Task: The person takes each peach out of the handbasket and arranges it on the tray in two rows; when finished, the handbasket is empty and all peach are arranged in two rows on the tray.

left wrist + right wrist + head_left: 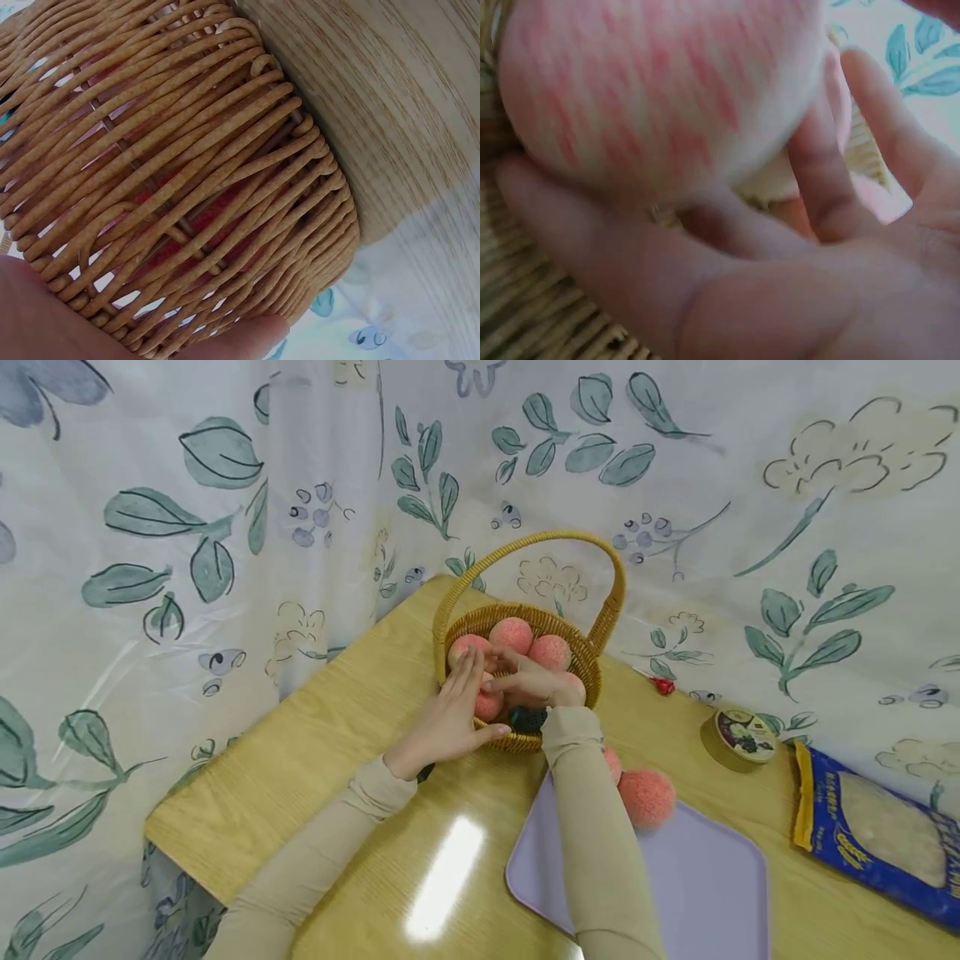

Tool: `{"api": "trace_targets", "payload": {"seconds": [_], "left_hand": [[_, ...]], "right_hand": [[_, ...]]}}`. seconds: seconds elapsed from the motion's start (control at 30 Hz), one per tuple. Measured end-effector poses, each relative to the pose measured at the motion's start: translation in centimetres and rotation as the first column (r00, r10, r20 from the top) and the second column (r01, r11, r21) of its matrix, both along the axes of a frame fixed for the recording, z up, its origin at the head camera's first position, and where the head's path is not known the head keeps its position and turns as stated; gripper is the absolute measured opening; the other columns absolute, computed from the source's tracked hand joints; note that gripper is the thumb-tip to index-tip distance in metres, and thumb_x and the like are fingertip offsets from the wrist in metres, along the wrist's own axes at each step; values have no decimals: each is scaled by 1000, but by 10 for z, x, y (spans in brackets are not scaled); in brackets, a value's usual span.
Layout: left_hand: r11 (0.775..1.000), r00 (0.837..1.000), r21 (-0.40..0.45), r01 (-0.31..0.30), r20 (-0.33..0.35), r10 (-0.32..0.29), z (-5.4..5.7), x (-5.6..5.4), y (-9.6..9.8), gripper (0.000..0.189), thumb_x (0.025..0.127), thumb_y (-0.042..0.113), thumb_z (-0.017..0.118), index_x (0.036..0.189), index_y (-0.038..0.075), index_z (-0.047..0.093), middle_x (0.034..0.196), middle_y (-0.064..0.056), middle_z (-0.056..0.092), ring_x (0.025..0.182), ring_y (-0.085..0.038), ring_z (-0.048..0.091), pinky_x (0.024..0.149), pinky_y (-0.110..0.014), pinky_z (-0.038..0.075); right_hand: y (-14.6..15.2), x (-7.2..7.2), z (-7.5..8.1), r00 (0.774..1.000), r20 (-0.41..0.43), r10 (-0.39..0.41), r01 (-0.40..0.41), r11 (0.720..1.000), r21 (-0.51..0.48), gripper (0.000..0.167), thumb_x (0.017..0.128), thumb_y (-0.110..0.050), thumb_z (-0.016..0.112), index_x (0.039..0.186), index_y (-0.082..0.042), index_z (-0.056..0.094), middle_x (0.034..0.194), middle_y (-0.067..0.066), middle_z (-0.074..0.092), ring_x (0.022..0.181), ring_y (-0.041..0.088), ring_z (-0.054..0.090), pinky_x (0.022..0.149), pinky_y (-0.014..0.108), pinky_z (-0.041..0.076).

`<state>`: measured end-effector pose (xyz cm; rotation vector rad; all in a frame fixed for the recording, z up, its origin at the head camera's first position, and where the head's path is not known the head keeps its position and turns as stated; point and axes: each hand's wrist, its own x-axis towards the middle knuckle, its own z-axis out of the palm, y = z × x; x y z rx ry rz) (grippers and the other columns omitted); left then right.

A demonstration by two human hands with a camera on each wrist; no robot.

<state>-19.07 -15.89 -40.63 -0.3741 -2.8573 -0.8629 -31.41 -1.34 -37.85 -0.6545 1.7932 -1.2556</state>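
A wicker basket [592, 635] with a tall arched handle holds several pink, red-streaked apples [512, 633]. My left hand [442, 718] reaches over its near left rim, fingers straight and lying on apples, thumb along the rim. The left wrist view shows the woven side of the basket [165, 165] close up, the thumb against it. Inside the basket, my right hand [528, 681] has its thumb and fingers round an apple [660, 90], seen large in the right wrist view. Beneath that wrist is a dark green thing [527, 719], partly covered, its kind unclear.
A lavender tray [705, 877] lies in front of the basket, partly under my right sleeve, with two apples [647, 798] at its far edge. Further right are a round tin [738, 739], a blue and yellow bag [877, 835] and a small red object [663, 686]. Patterned curtains surround the table.
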Motion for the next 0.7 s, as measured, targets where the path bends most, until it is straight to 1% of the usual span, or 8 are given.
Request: {"api": "trace_targets", "payload": {"seconds": [0.07, 0.13, 0.2, 0.3, 0.4, 0.53, 0.6, 0.7], "left_hand": [[1000, 1000, -7, 5, -11, -5, 1, -1, -2, 108, 89, 52, 63, 154, -2, -5, 162, -19, -7, 151, -30, -4, 122, -49, 16], [1000, 1000, -11, 8, -3, -8, 0, -1, -3, 108, 89, 53, 62, 154, -1, -5, 163, -18, -9, 152, -29, -5, 121, -49, 18], [1000, 1000, -9, 9, 11, -9, -5, 3, -6, 107, 89, 53, 62, 154, -1, -4, 163, -18, -9, 152, -29, -5, 121, -50, 20], [1000, 999, -2, 0, 32, 0, -8, 6, -6, 108, 88, 52, 64, 154, -1, -4, 163, -18, -11, 152, -29, -6, 119, -52, 22], [1000, 1000, -11, -11, 25, 11, -10, 7, -5, 110, 87, 52, 65, 154, 0, -4, 163, -19, -10, 152, -29, -5, 118, -54, 23], [1000, 1000, -2, 14, 4, -14, -6, 1, -2, 110, 87, 54, 64, 154, 1, -6, 163, -18, -10, 152, -30, -4, 116, -59, 25], [1000, 999, -6, 31, 13, -31, -4, -1, -2, 110, 88, 55, 62, 154, 0, -8, 162, -18, -13, 151, -30, -6, 117, -58, 23], [1000, 999, -8, 23, 25, -23, -1, -1, -4, 110, 87, 59, 57, 154, 0, -9, 162, -18, -15, 151, -31, -8, 118, -57, 21]], "right_hand": [[-5, 3, 1, 999, -31, -36, 37, 999, 28, 71, 94, -3, 54, 153, -10, 14, 146, 20, 26, 121, 26, 41, 89, 34, 47], [-9, 6, 1, 996, -63, -69, 74, 995, 73, 78, 92, -5, 58, 153, -12, 10, 148, 21, 23, 122, 27, 39, 86, 33, 44], [-14, 12, -3, 994, -72, -81, 89, 989, 114, 84, 91, -7, 62, 154, -15, 6, 152, 20, 20, 130, 29, 35, 91, 38, 45], [-14, 14, -6, 993, -99, -60, 74, 986, 152, 90, 90, -12, 65, 155, -17, 3, 155, 20, 17, 141, 32, 26, 104, 46, 41], [-10, 14, -9, 986, -166, -24, 47, 990, 135, 87, 91, -15, 63, 156, -14, 6, 155, 20, 21, 143, 32, 25, 111, 50, 37], [9, 8, -3, 952, -306, 3, 44, 988, 146, 71, 95, -17, 56, 156, -13, 19, 158, 15, 25, 146, 32, 23, 116, 53, 29], [18, 5, 3, 960, -279, -16, 55, 989, 135, 64, 97, -17, 50, 155, -14, 23, 159, 14, 24, 146, 34, 24, 115, 55, 30], [25, 4, 13, 990, -119, -74, 79, 996, 44, 62, 98, -16, 44, 156, -13, 21, 159, 17, 23, 143, 40, 30, 107, 57, 40]]}}
